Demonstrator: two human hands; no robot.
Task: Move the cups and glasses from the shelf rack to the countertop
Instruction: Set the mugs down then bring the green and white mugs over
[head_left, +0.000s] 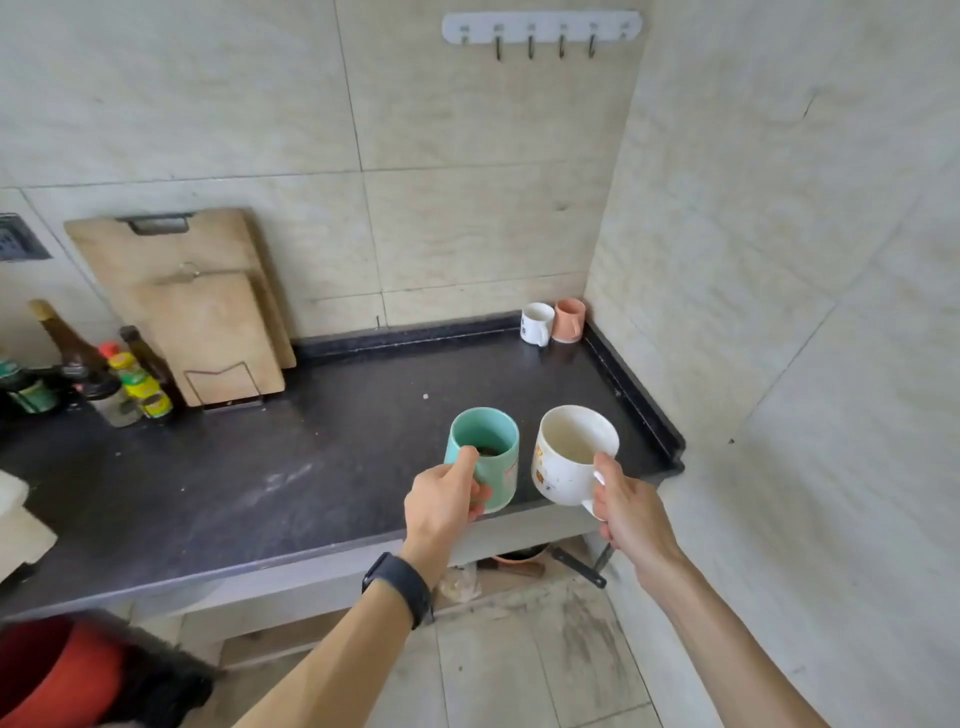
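My left hand (441, 501) grips a green cup (491, 449) with the thumb hooked over its rim; something dark lies at the cup's bottom. My right hand (631, 512) holds a white mug (566, 457) by its handle, tilted a little to the left. Both are held just above the front right part of the dark countertop (291, 467). A small white mug (536, 323) and a pink cup (569, 320) stand side by side in the counter's back right corner. No shelf rack is in view.
Two wooden cutting boards (208, 312) lean on the wall at the back left, with bottles and jars (104, 379) beside them. A hook rail (543, 31) hangs high on the wall. A red bucket (57, 675) sits low at the left. A pan (524, 556) lies under the counter.
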